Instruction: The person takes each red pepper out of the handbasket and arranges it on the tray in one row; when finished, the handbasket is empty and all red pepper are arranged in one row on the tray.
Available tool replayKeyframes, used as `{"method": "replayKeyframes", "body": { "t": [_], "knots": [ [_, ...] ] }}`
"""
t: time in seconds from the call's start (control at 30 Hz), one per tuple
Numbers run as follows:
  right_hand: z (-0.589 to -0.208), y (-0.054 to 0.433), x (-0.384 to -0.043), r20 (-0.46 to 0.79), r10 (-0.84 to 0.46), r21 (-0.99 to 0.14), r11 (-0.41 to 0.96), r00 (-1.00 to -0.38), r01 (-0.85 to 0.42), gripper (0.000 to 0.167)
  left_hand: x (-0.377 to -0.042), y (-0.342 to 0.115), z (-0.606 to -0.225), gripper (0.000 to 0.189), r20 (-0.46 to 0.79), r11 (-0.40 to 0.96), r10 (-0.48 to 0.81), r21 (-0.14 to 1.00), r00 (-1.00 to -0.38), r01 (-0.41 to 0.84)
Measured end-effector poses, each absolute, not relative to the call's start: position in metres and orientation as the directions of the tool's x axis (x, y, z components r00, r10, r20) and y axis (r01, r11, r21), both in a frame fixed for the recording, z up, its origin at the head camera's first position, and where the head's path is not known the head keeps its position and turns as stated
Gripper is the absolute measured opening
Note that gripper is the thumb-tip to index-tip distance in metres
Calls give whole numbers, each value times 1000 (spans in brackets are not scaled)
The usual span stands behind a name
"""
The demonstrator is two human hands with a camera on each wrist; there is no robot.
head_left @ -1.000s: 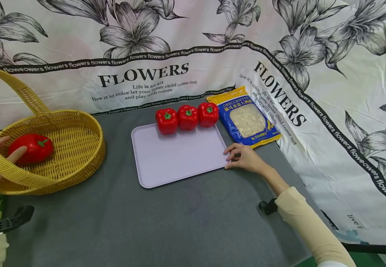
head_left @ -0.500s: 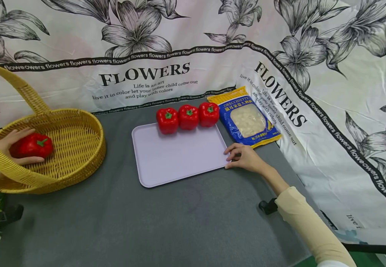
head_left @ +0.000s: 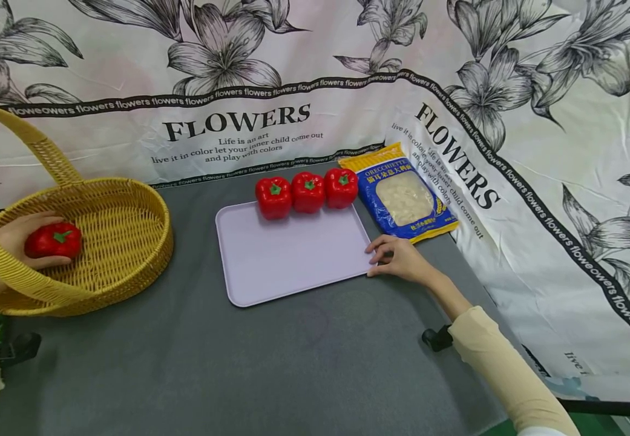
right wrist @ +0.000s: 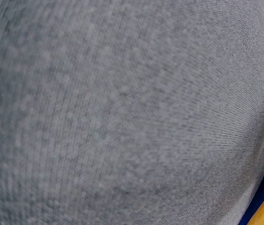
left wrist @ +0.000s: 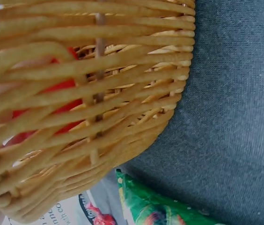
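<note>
In the head view, my left hand (head_left: 9,239) reaches under the handle of a yellow wicker basket (head_left: 143,209). Its thumb and fingers grip a red bell pepper (head_left: 55,241) from the left, low inside the basket. Through the weave of the basket (left wrist: 136,96) in the left wrist view, red patches of the pepper show. My right hand (head_left: 400,259) holds the right edge of a pale lilac tray (head_left: 293,257) between fingers and thumb. Three red bell peppers, including a leftmost pepper (head_left: 274,198), stand in a row along the tray's far edge.
Right of the tray lies a blue and yellow bag of orecchiette (head_left: 402,191), against the flower-printed cloth (head_left: 358,115). A green packet (left wrist: 155,206) sits by the basket's near left side. Dark grey cloth (head_left: 249,369) covers the table.
My left hand has closed around the pepper in the basket, fingers over its far side and thumb in front; the pepper has turned slightly. My right hand and the tray have stayed still.
</note>
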State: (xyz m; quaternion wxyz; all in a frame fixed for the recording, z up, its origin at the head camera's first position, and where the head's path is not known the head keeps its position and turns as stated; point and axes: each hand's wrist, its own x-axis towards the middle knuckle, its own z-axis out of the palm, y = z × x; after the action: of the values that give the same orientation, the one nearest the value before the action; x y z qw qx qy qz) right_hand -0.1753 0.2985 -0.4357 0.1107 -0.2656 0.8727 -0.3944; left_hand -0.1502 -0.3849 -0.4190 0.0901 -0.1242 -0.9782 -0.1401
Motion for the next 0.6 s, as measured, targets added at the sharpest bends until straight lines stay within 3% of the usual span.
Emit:
{"method": "replayKeyframes", "body": {
  "t": [0.33,0.6],
  "knots": [
    [-436,298,-175,8,-551,-755,544,-835,-366,13,-143,-381,-418,91,157,930,40,355,-987,94],
    [-435,298,-176,4,-548,-756,546,-837,-361,14,-132,-377,-413,89,-5,778,-112,621,-994,-91]
  ]
}}
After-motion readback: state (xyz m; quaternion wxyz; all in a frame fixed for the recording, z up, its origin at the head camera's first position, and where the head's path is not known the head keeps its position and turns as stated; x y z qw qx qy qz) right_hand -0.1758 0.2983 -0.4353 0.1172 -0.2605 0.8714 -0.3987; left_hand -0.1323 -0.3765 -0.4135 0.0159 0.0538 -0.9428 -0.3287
